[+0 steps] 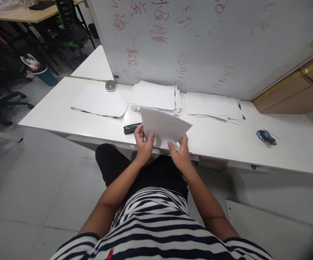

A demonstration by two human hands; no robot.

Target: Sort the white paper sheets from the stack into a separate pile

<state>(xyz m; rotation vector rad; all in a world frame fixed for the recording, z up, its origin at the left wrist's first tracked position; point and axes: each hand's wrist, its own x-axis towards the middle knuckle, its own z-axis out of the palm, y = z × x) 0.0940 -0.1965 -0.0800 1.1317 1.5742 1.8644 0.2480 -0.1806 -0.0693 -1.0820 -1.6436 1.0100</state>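
Note:
My left hand [142, 142] and my right hand [180, 151] both grip a small bundle of white paper sheets [164, 126], held tilted just above the front edge of the white table [64, 115]. The left thumb lies on the bundle's near left corner; the right fingers pinch its near right edge. A black stapler [131, 128] lies on the table just left of my left hand. Behind the bundle stands a thick stack of white paper [156, 97].
A second paper pile [213, 106] lies to the right, loose sheets [99, 101] to the left. A small grey object [110, 85] sits by the whiteboard [199, 39]. A dark blue object [266, 137] rests far right. Chairs and desks stand at the back left.

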